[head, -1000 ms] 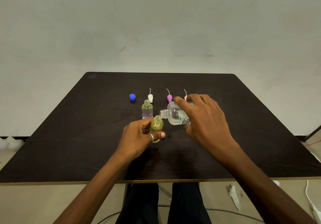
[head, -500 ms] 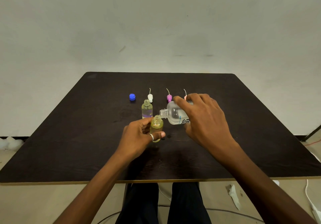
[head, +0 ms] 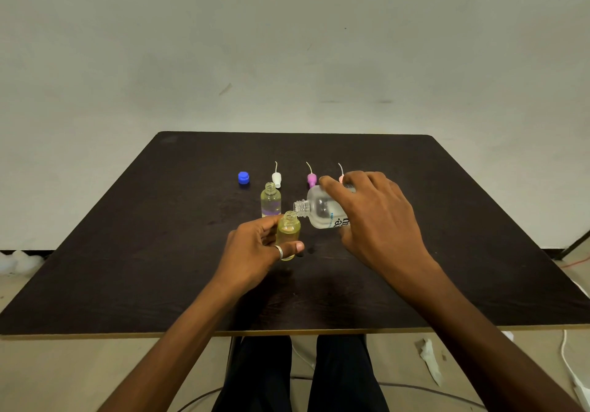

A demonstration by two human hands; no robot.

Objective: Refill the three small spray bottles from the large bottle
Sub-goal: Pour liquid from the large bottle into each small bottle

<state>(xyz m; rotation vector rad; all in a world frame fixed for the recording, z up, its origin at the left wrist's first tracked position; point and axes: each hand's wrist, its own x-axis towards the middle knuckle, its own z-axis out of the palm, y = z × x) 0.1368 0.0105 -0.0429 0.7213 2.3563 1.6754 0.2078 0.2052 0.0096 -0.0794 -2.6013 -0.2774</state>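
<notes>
My right hand (head: 376, 220) grips the large clear bottle (head: 319, 208), tipped on its side with its open neck pointing left. The neck sits right over the mouth of a small yellowish bottle (head: 288, 231), which my left hand (head: 255, 252) holds upright on the dark table (head: 159, 252). A second small bottle (head: 270, 200), open and holding clear liquid, stands just behind. A third small bottle is hidden from me. Three spray tops lie in a row further back: white (head: 276, 179), purple (head: 311, 179) and pink (head: 341, 177), the pink one partly behind my fingers.
A blue cap (head: 243, 177) lies left of the white spray top. The table's front edge runs close to my legs. A crumpled paper scrap (head: 429, 357) and cables lie on the floor at the right. A pale wall stands behind the table.
</notes>
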